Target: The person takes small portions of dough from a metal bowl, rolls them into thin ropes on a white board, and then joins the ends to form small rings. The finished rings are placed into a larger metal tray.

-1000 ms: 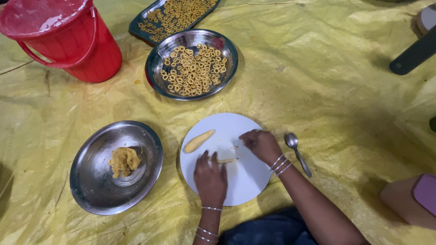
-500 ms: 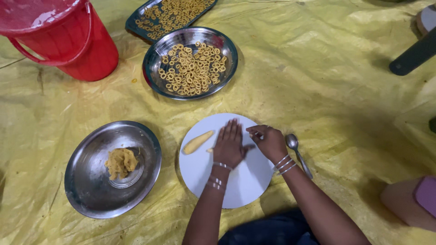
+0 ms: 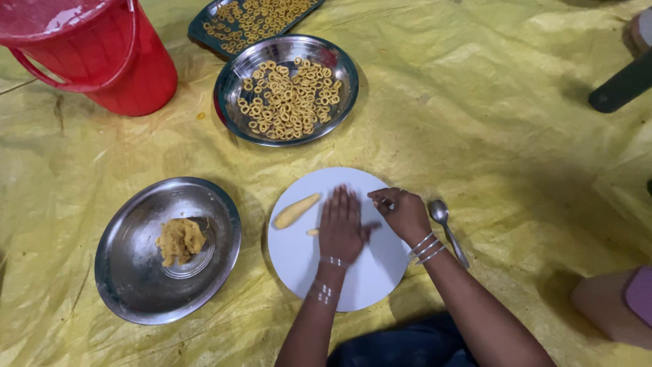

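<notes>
Head view shows the soft yellow dough strand (image 3: 313, 232) lying on the round white plate (image 3: 299, 261), mostly hidden under my left hand (image 3: 341, 224), which lies flat with fingers spread, pressing on it rather than gripping. It looks light, pliable and easily torn, so I judge a gentle palm or a pinch at the exposed end suits it best. My right hand (image 3: 402, 213) has its grip pinched together, on what I cannot tell, between a tapered dough piece (image 3: 295, 211) and a steel spoon (image 3: 447, 228) on the yellow sheet (image 3: 489, 122).
</notes>
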